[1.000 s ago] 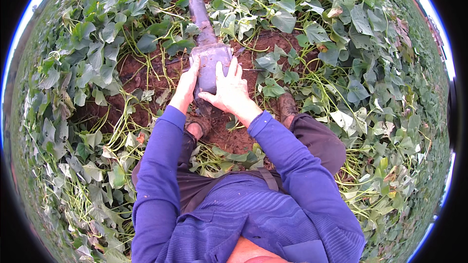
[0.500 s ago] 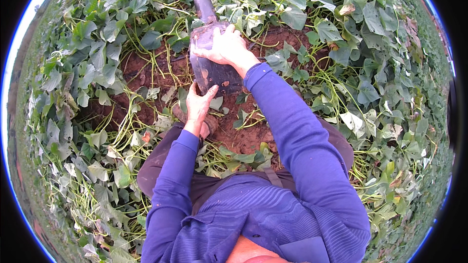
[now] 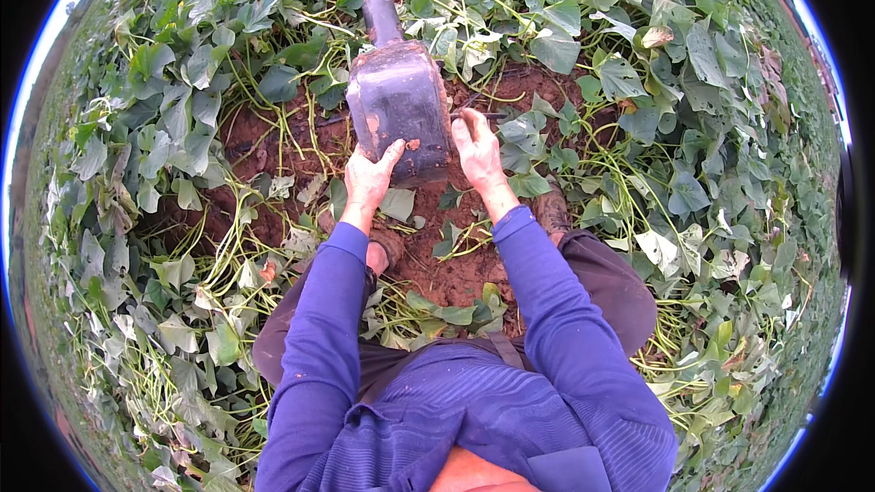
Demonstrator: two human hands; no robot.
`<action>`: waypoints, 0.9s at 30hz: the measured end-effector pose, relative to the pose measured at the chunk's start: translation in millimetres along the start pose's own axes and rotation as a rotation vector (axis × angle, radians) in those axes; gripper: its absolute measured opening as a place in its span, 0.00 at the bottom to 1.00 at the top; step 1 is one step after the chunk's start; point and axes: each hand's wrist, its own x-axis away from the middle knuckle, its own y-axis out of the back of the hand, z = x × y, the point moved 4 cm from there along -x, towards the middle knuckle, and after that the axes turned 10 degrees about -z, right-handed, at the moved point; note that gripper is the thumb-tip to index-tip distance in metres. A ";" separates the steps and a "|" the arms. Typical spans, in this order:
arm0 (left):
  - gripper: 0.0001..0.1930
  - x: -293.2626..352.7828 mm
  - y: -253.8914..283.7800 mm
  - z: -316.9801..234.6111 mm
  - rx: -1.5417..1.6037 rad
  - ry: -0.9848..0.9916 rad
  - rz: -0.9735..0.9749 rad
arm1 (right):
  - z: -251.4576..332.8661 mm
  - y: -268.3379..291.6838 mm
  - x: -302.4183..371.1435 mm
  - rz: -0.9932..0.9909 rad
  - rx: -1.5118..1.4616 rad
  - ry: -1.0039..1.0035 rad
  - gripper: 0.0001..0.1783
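A dark, mud-spotted plastic box [image 3: 387,100] with rounded corners and a thick dark shaft [image 3: 375,0] behind it lies tilted in front of me. My left hand [image 3: 367,178] grips its near left corner, thumb on top and fingers underneath, partly hidden. Beside the box's right edge is my right hand [image 3: 478,153]. Its thumb and fingers are curled close together by a thin black line; what they hold, if anything, is too small to make out.
Broad-leaved green vines [image 3: 693,128] spread all around, with long tangled stems. Reddish-brown soil [image 3: 447,273] shows under and in front of the box. My bent legs and muddy shoes [image 3: 387,246] flank this soil.
My right hand has come off the box's top and moved toward me, to its right side. My left hand has slid slightly farther onto the near corner. The box has tilted a little.
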 end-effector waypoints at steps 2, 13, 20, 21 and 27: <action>0.30 -1.5 -0.7 -6.3 -0.080 -0.016 0.014 | -35.2 -8.5 23.9 0.114 -0.011 -0.021 0.45; 0.36 -20.2 -20.3 16.1 0.164 -0.032 0.135 | -62.8 -25.8 -2.2 0.075 -0.222 -0.114 0.37; 0.31 -23.0 -18.8 16.8 0.384 0.090 0.123 | -51.7 -36.7 -5.3 0.100 -0.244 -0.178 0.31; 0.29 -19.5 -19.7 15.4 0.409 0.090 0.104 | -50.5 -34.6 -4.0 0.090 -0.224 -0.165 0.29; 0.21 31.3 -9.2 5.9 0.483 0.050 0.013 | -26.1 -18.1 18.7 0.114 -0.166 -0.078 0.27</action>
